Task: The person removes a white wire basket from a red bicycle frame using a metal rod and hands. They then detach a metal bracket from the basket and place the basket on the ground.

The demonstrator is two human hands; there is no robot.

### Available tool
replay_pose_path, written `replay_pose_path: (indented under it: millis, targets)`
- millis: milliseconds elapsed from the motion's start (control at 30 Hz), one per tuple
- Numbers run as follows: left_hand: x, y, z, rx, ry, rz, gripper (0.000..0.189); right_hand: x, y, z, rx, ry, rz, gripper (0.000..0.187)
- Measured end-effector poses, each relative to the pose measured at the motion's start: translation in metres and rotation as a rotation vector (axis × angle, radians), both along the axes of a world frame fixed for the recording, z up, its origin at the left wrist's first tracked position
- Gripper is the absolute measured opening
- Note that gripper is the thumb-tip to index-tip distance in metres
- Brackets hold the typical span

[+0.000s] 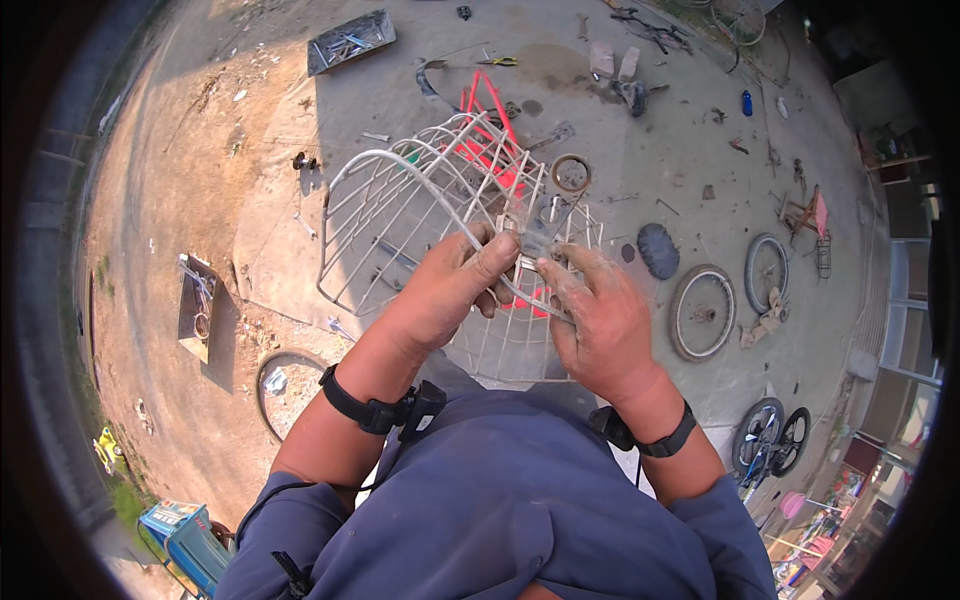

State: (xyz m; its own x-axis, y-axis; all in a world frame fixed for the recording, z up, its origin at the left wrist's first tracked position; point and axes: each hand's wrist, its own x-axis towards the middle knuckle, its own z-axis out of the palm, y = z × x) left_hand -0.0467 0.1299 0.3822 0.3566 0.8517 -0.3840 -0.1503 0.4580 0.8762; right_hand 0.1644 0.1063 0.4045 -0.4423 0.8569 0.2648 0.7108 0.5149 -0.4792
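A grey wire bicycle basket [390, 217] is held up in front of me, its thick rim running under my fingers. My left hand [457, 277] grips this rim, thumb on top beside a small light-coloured fitting [507, 223]. Across from it, my right hand [600, 307] has its fingers at the same part of the rim, with the thumb under the bar. Between the hands is a small metal clip [527, 262]; its exact form is partly hidden by fingers. Beyond the basket, a red bicycle frame [491, 97] lies on the concrete, seen partly through the wires.
Metal tool trays stand at the upper left [375, 49] and left [210, 330]. Right of the basket lie a round dark disc [658, 251], a spoked wheel [679, 330] and another wheel [751, 274]. A tyre [262, 375] lies lower left; a small bicycle [757, 442] is lower right.
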Motion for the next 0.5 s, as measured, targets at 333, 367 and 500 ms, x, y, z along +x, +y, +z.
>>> replay_pose_path:
  millis: [333, 367, 500]
  targets:
    - [-0.002, -0.009, -0.013, -0.043, -0.014, 0.135, 0.045, -0.009, -0.012, -0.009, -0.045, 0.073, -0.034, 0.062]
    - [-0.003, -0.010, -0.014, -0.039, -0.036, 0.143, 0.048, -0.009, -0.012, -0.009, -0.034, 0.057, -0.037, 0.061]
    - [-0.004, -0.012, -0.017, -0.016, -0.069, 0.146, 0.053, -0.010, -0.013, -0.009, -0.025, 0.034, -0.043, 0.058]
